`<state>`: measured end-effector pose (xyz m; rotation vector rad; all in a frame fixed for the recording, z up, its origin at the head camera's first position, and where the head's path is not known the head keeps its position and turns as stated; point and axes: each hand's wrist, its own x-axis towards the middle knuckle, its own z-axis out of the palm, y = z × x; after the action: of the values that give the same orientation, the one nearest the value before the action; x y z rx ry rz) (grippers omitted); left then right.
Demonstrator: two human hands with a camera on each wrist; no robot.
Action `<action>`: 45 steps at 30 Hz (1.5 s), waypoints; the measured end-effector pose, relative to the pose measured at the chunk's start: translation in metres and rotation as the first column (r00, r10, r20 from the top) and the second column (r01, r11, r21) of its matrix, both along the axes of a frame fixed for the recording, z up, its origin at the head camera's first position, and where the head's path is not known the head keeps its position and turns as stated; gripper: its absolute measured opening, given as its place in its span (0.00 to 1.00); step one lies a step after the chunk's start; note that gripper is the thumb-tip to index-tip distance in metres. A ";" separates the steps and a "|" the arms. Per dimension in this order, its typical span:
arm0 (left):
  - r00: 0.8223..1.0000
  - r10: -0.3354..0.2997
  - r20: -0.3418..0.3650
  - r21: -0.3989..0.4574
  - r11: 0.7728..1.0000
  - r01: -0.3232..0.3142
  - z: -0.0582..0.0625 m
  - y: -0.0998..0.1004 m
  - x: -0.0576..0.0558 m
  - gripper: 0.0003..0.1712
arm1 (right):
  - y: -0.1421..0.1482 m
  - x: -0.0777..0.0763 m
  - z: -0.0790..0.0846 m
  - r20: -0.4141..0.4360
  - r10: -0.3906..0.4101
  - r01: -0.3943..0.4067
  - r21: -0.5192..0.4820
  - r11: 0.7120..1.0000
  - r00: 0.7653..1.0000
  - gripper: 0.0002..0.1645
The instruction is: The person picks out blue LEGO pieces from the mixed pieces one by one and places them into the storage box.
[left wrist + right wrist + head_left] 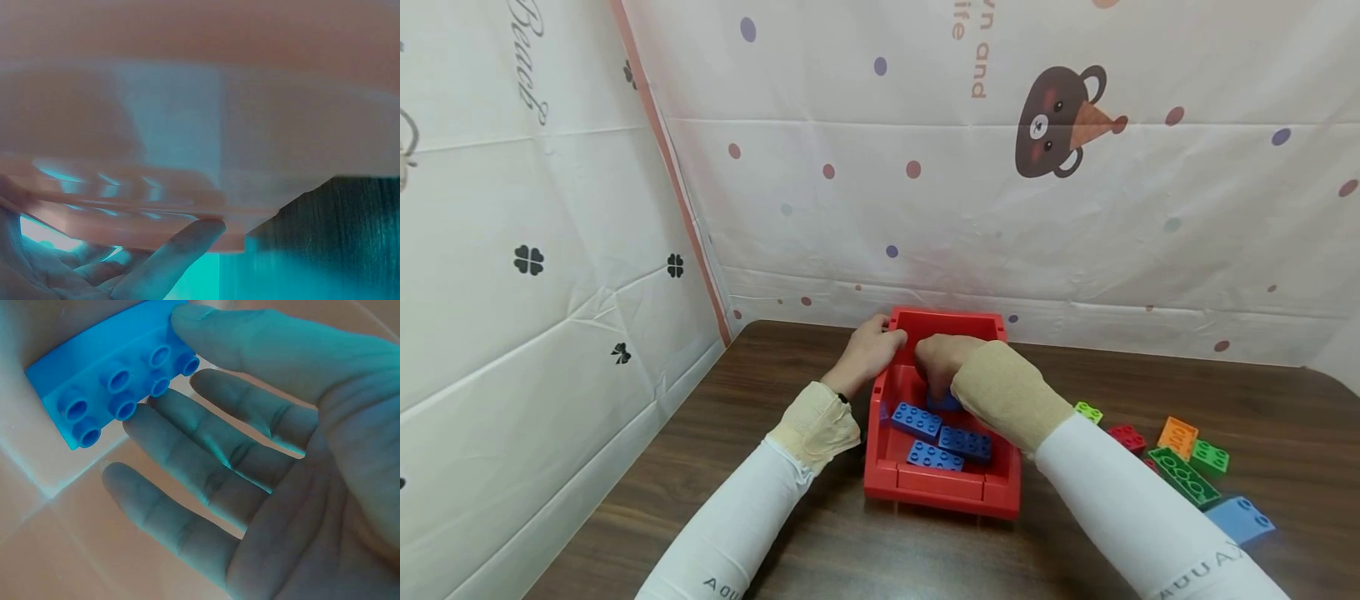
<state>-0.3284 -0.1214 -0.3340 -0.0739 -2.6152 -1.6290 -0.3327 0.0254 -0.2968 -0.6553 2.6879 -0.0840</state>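
Note:
A red plastic bin (940,497) stands on the table with several blue building bricks in it. At its left wall near the back, my left hand (867,350) grips the rim, thumb over the edge; the left wrist view shows the fingers along the outside of the wall. My right hand (946,358) reaches down into the back part of the bin. Its thumb and fingertips pinch a blue building brick (106,375) with two rows of studs, partly hidden by the hand in the head view. Closer to the front lie blue bricks (917,422) loosely side by side.
Right of the bin lie loose bricks on the table: a lime one (1087,412), a red one (1127,437), an orange one (1177,437), green ones (1183,477) and a light blue one (1240,518). A printed curtain (850,208) hangs behind the table.

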 end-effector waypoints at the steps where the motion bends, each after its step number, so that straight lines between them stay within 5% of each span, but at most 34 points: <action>1: 1.000 0.000 0.002 0.002 1.000 0.000 0.000 0.000 0.000 0.18 | 0.000 0.000 0.000 0.002 -0.001 0.001 -0.010 1.000 1.000 0.20; 21: 1.000 0.009 -0.003 -0.011 1.000 -0.009 -0.002 -0.003 0.000 0.18 | 0.001 -0.006 0.003 -0.047 -0.049 0.041 -0.163 0.986 0.998 0.33; 45: 1.000 -0.007 0.001 0.026 1.000 0.007 -0.002 0.001 0.000 0.17 | 0.013 -0.014 0.015 -0.129 0.040 -0.072 -0.254 0.964 0.991 0.26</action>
<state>-0.3283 -0.1206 -0.3358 -0.0811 -2.5966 -1.6656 -0.3467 0.0387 -0.2815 -0.8390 2.8006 -0.3981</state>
